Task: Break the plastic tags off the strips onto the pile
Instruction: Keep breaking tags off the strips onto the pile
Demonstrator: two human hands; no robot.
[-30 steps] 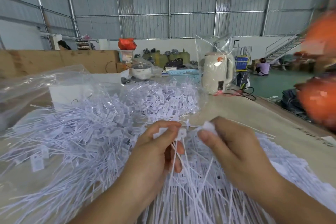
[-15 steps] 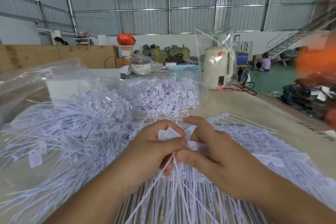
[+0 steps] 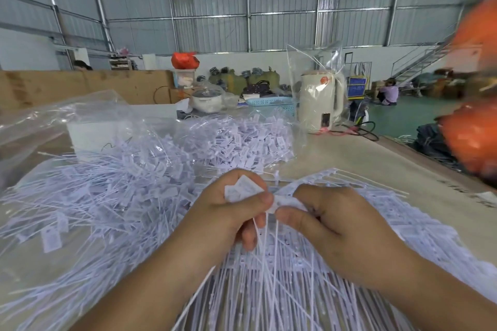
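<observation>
The left hand (image 3: 231,212) grips a bunch of white plastic tags (image 3: 243,191), while the right hand (image 3: 320,220) pinches one tag just beside its thumb — a break in progress. Next comes a sharp twist, dropping pieces onto the pile (image 3: 113,196) left of both hands.

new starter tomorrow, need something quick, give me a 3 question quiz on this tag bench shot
1. True or false: both hands grip white tags at the top of the strips.
2. The cream kettle at the far end of the table is: A) bare, B) inside a clear plastic bag, C) lying on its side.
3. On which side of the hands does the loose pile of broken-off tags lie?

Key: 1 true: left hand and right hand each pinch a tag. 2 B. 3 left.
</observation>
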